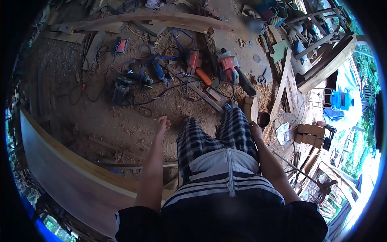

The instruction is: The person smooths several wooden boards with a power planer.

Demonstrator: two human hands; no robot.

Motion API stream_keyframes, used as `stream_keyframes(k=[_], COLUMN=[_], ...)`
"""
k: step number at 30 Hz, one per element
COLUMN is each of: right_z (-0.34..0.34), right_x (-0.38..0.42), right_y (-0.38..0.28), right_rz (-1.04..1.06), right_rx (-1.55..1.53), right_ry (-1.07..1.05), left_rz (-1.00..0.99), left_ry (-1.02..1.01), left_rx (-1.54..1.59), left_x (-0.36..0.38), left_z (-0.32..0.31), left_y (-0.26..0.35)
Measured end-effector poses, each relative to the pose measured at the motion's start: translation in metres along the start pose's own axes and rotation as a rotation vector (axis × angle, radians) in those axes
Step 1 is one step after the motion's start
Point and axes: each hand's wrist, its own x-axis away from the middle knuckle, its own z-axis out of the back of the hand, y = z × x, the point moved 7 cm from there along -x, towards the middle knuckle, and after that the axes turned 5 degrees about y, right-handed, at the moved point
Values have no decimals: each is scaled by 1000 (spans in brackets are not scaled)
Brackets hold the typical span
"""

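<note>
My left hand hangs over the chip-strewn floor, left of my knees, its fingers loosely apart and nothing held. On the other side, my right hand is beside my right thigh, against a dark round cup-like object. Its fingers are bent and partly hidden, so whether they grip the cup is unclear. Ahead of my feet lie a red power tool with an orange part, a red and grey saw-like tool with a dark bar, and a blue tool.
A long thick plank runs along the left side. Tangled cords and a dark power tool lie on the floor. A curved beam crosses the far side. At right are a cardboard box, a blue container and timber pieces.
</note>
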Motion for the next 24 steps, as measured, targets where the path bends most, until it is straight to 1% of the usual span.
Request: stream_keyframes(k=[2,6,8,10,11,13,14,15,16,17,18,20,21,22,24], right_z=[0,-12,-10,-6,-1,10,9,7,2,-3,-5,-4,-5,-6,-3], right_x=[-11,-52,-72,-97,-111,-140,-157,-172,-189,-208,-223,-251,-260,-270,-284], right_y=[8,29,37,49,55,75,91,106,121,132,142,150,152,154,148], right_rz=[-30,-17,35,42,88,28,20,13,21,31,72,93,116,50,68], right_rx=[-5,10,-7,-15,-19,-29,-98,-107,-220,-334,-294,-287,-273,-275,-301], right_ry=[-35,-56,-81,-137,-152,-192,-214,-228,-222,-212,-193,-225,-245,-279,-315], left_rz=[30,132,161,172,173,231,235,253,267,225,187,79,9,-60,-265], left_ry=[-31,44,91,167,175,283,289,280,274,254,233,106,3,-99,-280], left_rx=[-97,-244,-315,-260,-264,-232,-245,-181,-117,-119,-118,-54,-95,-129,-367], left_x=[5,22,38,53,59,66,61,55,48,57,74,88,91,96,122], left_z=[-5,-3,-5,-12,-23,-44,-60,-78,-95,-134,-187,-279,-319,-355,-420], left_y=[-20,-53,-55,-52,-50,-42,-44,-46,-42,-16,16,61,78,91,127])
